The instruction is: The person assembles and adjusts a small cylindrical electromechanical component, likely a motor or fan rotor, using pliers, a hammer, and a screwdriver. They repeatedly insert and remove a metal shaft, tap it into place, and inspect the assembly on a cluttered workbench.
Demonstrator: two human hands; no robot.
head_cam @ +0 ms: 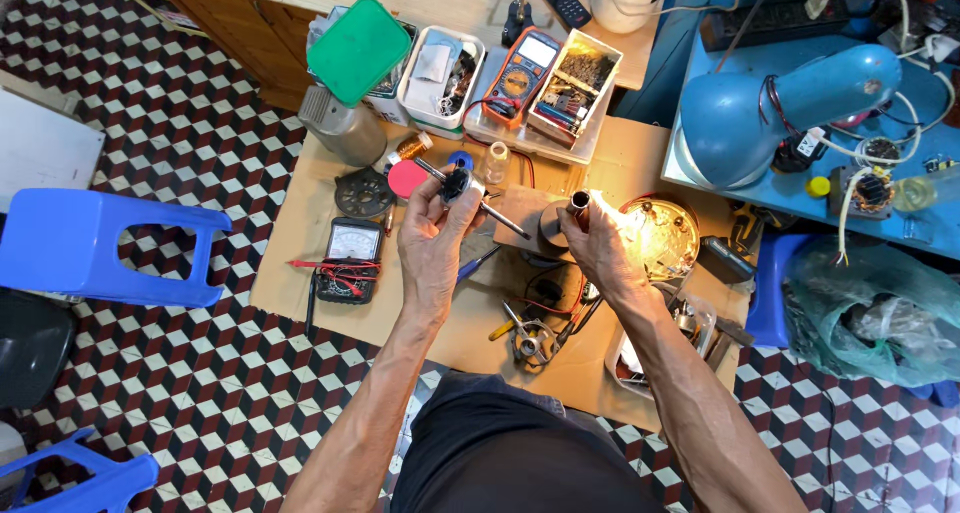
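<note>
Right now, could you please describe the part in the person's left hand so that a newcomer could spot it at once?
Start at the sheet of brown cardboard on the tiled floor, and find the left hand raised above its middle. Its fingers pinch a small dark rotor on a thin steel shaft that sticks out at both ends. Unlike the short tube in the right hand, it is long, slanted and rod-like.

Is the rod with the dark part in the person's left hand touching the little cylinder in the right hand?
Apart. The head view shows the rod in the left hand ending short of the small cylinder in the right hand, with cardboard visible between.
</note>
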